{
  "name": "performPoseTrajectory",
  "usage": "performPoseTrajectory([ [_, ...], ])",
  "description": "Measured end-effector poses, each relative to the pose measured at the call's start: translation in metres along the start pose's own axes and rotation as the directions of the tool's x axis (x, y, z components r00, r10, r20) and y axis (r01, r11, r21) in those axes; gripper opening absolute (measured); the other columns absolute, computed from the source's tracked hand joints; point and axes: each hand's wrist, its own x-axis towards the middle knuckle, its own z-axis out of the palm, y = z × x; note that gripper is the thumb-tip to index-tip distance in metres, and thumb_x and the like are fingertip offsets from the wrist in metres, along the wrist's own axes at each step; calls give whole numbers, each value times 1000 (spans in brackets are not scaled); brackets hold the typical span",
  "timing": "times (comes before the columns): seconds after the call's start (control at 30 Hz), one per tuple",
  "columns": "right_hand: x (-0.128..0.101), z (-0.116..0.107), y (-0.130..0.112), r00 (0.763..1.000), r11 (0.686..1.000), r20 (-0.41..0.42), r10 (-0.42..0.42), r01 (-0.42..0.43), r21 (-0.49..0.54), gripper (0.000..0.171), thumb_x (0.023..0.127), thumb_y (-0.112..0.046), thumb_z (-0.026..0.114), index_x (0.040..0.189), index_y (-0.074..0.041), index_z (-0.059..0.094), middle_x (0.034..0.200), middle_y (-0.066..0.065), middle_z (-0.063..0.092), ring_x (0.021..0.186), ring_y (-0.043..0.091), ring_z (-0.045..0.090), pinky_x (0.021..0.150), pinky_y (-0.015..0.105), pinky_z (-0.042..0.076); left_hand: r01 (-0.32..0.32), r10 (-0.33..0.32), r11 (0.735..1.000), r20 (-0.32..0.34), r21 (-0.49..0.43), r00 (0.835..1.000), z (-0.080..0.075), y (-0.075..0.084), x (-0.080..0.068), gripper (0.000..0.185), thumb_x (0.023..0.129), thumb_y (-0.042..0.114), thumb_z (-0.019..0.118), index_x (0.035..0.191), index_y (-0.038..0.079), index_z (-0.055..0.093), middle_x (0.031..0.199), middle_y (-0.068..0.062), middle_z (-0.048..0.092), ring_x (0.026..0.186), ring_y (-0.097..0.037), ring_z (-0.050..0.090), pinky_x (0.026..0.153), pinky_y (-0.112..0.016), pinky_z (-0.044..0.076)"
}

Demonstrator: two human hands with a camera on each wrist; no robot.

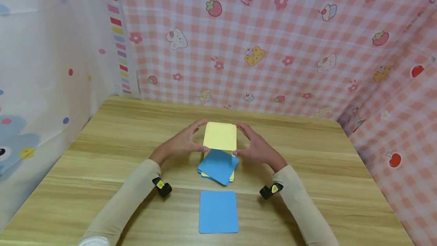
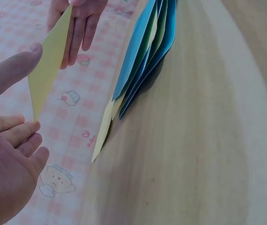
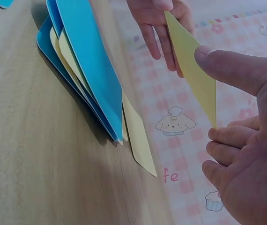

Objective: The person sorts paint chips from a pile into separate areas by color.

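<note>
Wooden table (image 1: 102,155) — we pinched the yellow card (image 1: 220,136) with left hand (image 1: 181,143) and right hand (image 1: 257,147) above the stack (image 1: 218,166) — level lifting seemed wisest.

Bright, even light throughout; soft shadows under the forearms. The head view bends at its edges, and both wrist views are slightly soft.

Both forearms are extended forward and angled inward, so that the hands are brought close together. The left hand (image 1: 181,144) and right hand (image 1: 258,148) are held facing each other, palms inward, thumbs pointed toward one another and fingers gently curved.
</note>
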Motion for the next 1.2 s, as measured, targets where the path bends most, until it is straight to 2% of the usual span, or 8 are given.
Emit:
performPoseTrajectory([
  [0.4, 5, -2, 5, 1000, 999, -2, -1, 1, 49, 100, 85, -21, 83, 160, -4, 18, 166, 15, 23, 152, 35, 20, 122, 53, 21, 1, -1, 1000, 12, 8, 1000, -1, -4, 8, 99, 85, 31, 84, 161, 19, 22, 167, -6, 19, 150, -43, 22, 116, -61, 29],
  [0.6, 7, 0, 9, 1000, 999, -1, 18, -18, 51, 100, 86, -21, 83, 160, -5, 18, 166, 13, 22, 152, 36, 19, 121, 54, 21, -21, 20, 1000, 18, 22, 1000, 2, -8, 10, 100, 86, 30, 83, 162, 13, 20, 167, -11, 18, 149, -47, 22, 115, -62, 30],
  [0.9, 13, 2, 13, 999, 999, 8, 42, -42, 29, 101, 87, -23, 81, 162, -9, 15, 168, 11, 19, 153, 35, 17, 121, 57, 20, -16, 16, 999, -3, 29, 1000, 2, -13, 14, 101, 86, 32, 83, 162, 15, 18, 168, -11, 15, 148, -48, 22, 115, -61, 30],
  [1.2, 24, 3, 19, 1000, 998, -4, 19, -19, 60, 101, 86, -18, 81, 162, -10, 14, 168, 11, 18, 153, 35, 15, 122, 55, 18, -17, 17, 1000, -2, -8, 1000, -3, -16, 20, 104, 85, 36, 83, 162, 14, 18, 168, -12, 14, 149, -48, 20, 116, -62, 27],
])
